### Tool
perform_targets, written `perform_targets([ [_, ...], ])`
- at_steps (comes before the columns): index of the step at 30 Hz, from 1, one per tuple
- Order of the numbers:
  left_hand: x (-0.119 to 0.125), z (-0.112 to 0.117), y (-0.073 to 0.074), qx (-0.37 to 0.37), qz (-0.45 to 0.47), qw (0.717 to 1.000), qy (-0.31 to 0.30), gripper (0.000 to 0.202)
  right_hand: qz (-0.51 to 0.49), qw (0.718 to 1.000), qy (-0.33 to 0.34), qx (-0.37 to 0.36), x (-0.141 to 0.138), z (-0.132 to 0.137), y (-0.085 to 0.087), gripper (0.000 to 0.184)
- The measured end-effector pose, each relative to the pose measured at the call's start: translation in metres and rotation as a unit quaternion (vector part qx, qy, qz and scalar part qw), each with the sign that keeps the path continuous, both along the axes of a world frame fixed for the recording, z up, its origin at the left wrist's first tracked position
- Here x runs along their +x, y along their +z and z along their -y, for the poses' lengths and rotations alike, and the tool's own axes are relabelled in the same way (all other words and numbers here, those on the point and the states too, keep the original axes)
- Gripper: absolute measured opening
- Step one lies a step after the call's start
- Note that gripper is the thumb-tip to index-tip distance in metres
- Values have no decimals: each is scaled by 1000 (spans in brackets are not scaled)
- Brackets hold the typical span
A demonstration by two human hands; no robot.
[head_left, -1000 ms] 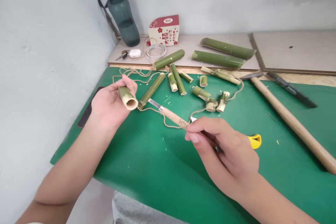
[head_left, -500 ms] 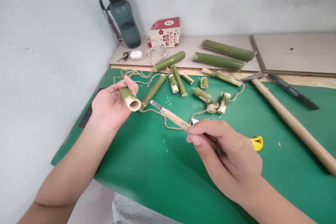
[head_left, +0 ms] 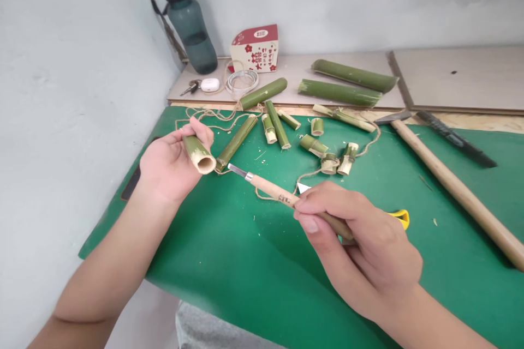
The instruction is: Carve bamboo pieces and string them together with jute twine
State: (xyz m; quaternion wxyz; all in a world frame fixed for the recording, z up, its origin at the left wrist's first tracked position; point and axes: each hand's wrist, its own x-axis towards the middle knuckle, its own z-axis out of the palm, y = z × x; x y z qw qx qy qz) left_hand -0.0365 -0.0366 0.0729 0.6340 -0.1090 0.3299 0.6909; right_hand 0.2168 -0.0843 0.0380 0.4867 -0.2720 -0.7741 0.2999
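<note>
My left hand (head_left: 170,163) is closed around a short green bamboo tube (head_left: 196,151), its hollow pale end facing me and the rim partly stripped of green skin. Between the thumb and fingers of my right hand (head_left: 360,229) is a wood-handled carving chisel (head_left: 272,190). Its metal blade points left, a short way from the tube's open end and apart from it. Behind the blade lies a longer bamboo piece (head_left: 236,143) on the green mat (head_left: 229,262). A yellow-ended tool (head_left: 401,218) lies partly hidden behind my right hand.
Several cut bamboo pieces (head_left: 313,145), some tied with twine (head_left: 370,147), lie mid-mat. To the right are a hammer (head_left: 454,191) and a black marker (head_left: 456,139). On the back ledge stand a bottle (head_left: 192,38) and a box (head_left: 254,50), beside tape (head_left: 242,83) and split bamboo (head_left: 339,92).
The chisel's tip has shifted slightly left, closer to the bamboo tube. My left hand still holds the tube at nearly the same spot; the whole view has drifted a little.
</note>
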Motion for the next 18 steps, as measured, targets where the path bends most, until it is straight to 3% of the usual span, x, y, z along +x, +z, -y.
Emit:
perform_targets([
  [18, 2, -1, 3, -6, 33, 999, 29, 24, -23, 999, 21, 5, 2, 1, 6, 37],
])
